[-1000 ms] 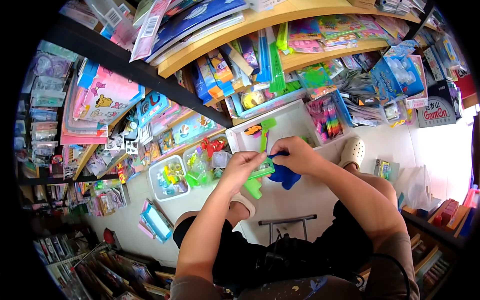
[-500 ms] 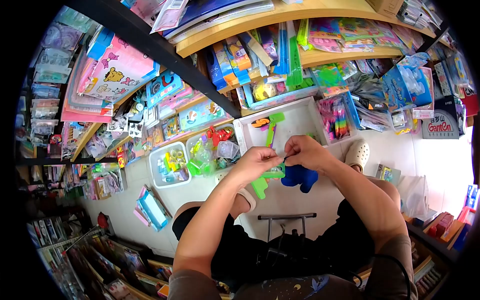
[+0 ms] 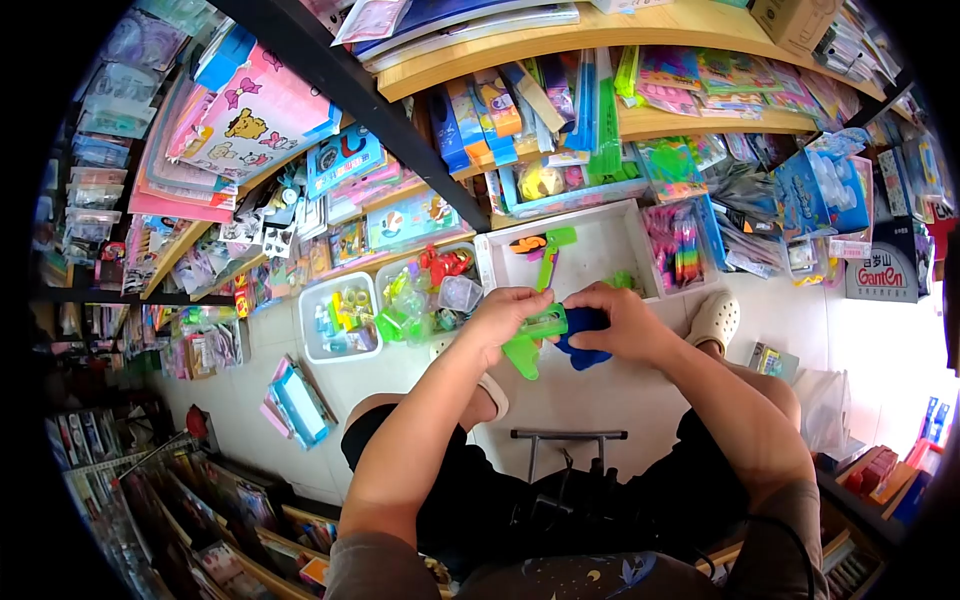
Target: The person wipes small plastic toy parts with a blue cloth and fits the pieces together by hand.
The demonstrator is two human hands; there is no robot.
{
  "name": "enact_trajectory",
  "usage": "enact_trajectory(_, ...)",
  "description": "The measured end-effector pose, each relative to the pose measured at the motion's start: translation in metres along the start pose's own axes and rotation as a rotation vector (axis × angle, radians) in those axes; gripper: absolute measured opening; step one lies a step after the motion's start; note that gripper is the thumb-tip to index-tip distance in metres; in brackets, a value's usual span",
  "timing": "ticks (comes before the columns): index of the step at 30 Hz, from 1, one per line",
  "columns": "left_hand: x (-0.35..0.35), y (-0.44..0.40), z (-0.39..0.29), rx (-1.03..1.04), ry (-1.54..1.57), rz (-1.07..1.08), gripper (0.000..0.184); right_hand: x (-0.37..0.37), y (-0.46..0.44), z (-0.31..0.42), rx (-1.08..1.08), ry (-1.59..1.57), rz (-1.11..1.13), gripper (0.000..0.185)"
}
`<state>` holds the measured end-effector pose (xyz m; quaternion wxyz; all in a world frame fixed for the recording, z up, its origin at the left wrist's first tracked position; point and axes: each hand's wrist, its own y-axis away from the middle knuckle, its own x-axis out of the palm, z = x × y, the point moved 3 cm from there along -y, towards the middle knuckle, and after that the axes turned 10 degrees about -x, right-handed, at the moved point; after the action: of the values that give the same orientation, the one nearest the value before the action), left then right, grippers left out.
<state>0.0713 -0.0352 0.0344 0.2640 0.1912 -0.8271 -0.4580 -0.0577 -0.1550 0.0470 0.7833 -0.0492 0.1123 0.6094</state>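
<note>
In front of my lap, the fingers of my left hand (image 3: 507, 325) close around a bright green plastic toy (image 3: 522, 356). A flat end of it hangs below the hand, and a see-through green section points right. My right hand (image 3: 622, 322) has its fingers bent over a dark blue, rounded thing (image 3: 584, 338), whose kind I cannot make out. The blue thing touches or nearly touches the green toy's right end. Just beyond both hands, a white tray (image 3: 640, 225) holds a green and purple toy (image 3: 549, 258), an orange and black piece and some green pieces.
Left of the tray stand a white bin (image 3: 341, 357) of small toys and a bin with a red toy (image 3: 447, 264). A blue and pink open box (image 3: 299, 404) lies on the floor. Wooden shelves (image 3: 600, 32) with packaged goods rise ahead. A metal stool frame (image 3: 568, 435) is between my legs.
My right hand has moved from a pinch beside my left fingertips down over the blue thing, which is now partly covered. The green toy has shifted slightly upward. The view has tilted a little.
</note>
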Motion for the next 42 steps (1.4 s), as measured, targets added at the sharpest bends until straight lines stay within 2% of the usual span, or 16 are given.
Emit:
enact_trajectory(2, 0.002, 0.002, 0.000, -0.012, 0.069, 0.005, 0.030, -0.001, 0.002, 0.009, -0.104, 0.139, 0.015, 0.029)
enact_trajectory(3, 0.004, 0.002, 0.001, -0.018, 0.097, 0.013, 0.029, -0.001, 0.002, 0.005, -0.105, 0.091, -0.018, 0.029)
enact_trajectory(8, 0.008, -0.003, 0.005, -0.022, 0.075, 0.070, 0.030, -0.004, -0.003, -0.007, -0.082, -0.065, -0.084, 0.027)
enact_trajectory(10, 0.009, -0.004, 0.007, -0.013, 0.030, 0.116, 0.033, -0.005, -0.002, -0.001, -0.032, -0.011, -0.073, 0.026)
enact_trajectory(14, 0.012, 0.003, 0.007, -0.005, -0.089, 0.068, 0.028, 0.000, -0.001, -0.005, 0.001, -0.063, -0.117, 0.024)
enact_trajectory(17, 0.011, 0.004, 0.010, 0.010, -0.104, 0.030, 0.027, 0.005, 0.002, 0.020, 0.021, 0.195, -0.088, 0.026)
enact_trajectory(23, 0.000, -0.001, 0.014, 0.024, 0.115, 0.027, 0.025, 0.011, -0.002, 0.029, -0.342, 0.367, -0.072, 0.028)
enact_trajectory(26, -0.002, 0.002, 0.012, 0.015, 0.177, 0.022, 0.025, 0.012, -0.003, 0.028, -0.324, 0.334, -0.058, 0.028)
enact_trajectory(29, -0.002, 0.001, 0.014, 0.012, 0.164, 0.034, 0.025, 0.009, -0.007, 0.023, -0.137, 0.187, -0.059, 0.024)
enact_trajectory(30, -0.002, 0.001, 0.013, 0.016, 0.146, 0.037, 0.025, 0.008, -0.008, 0.023, -0.133, 0.161, -0.063, 0.025)
enact_trajectory(35, 0.001, 0.008, 0.012, 0.064, -0.032, 0.030, 0.022, 0.013, -0.005, 0.019, -0.120, 0.174, -0.110, 0.031)
enact_trajectory(39, 0.000, 0.000, 0.023, 0.114, -0.095, 0.014, 0.018, 0.026, -0.001, 0.014, -0.384, 0.461, -0.116, 0.034)
enact_trajectory(42, 0.002, 0.005, 0.020, 0.100, -0.032, -0.041, 0.017, 0.024, -0.003, 0.007, -0.287, 0.311, -0.148, 0.034)
